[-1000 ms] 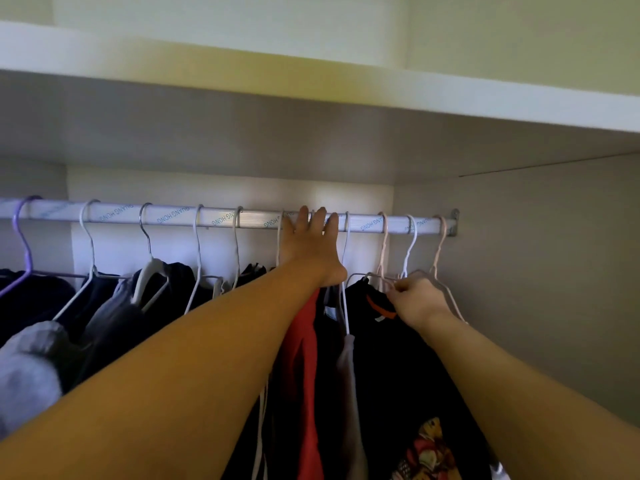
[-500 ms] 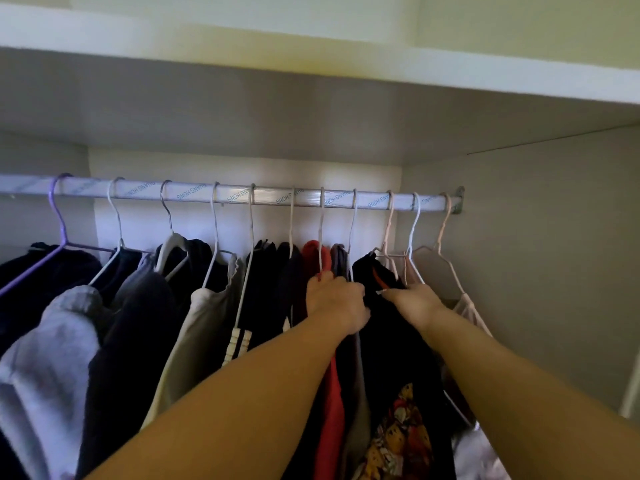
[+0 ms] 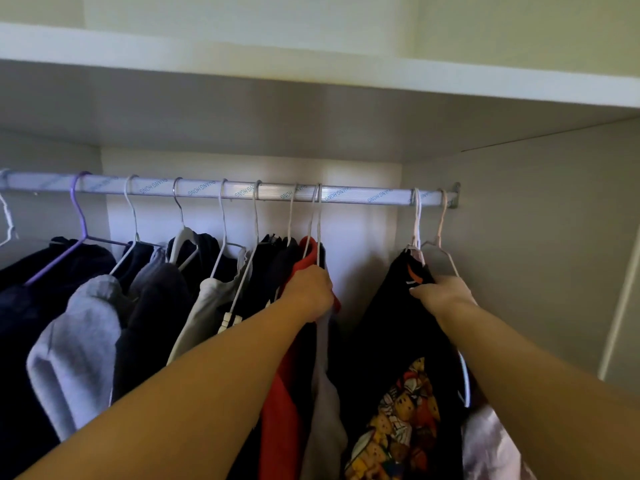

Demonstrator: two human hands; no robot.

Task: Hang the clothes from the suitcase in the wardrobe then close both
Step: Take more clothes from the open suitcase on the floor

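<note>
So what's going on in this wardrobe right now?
A person is reaching into the white wardrobe with both hands. The left hand grips a red garment near its top, and the right hand grips a black garment with a colourful cartoon print by its shoulder. Both garments hang from the silvery metal rail, with a bare stretch of rail between them. Further left hang a pale grey top and dark clothes.

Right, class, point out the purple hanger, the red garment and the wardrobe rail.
purple hanger [image 3: 52,263]: head view, on its sloping arm.
red garment [image 3: 277,427]: head view, on its hanging front.
wardrobe rail [image 3: 367,197]: head view, on the bare stretch between hangers.
</note>
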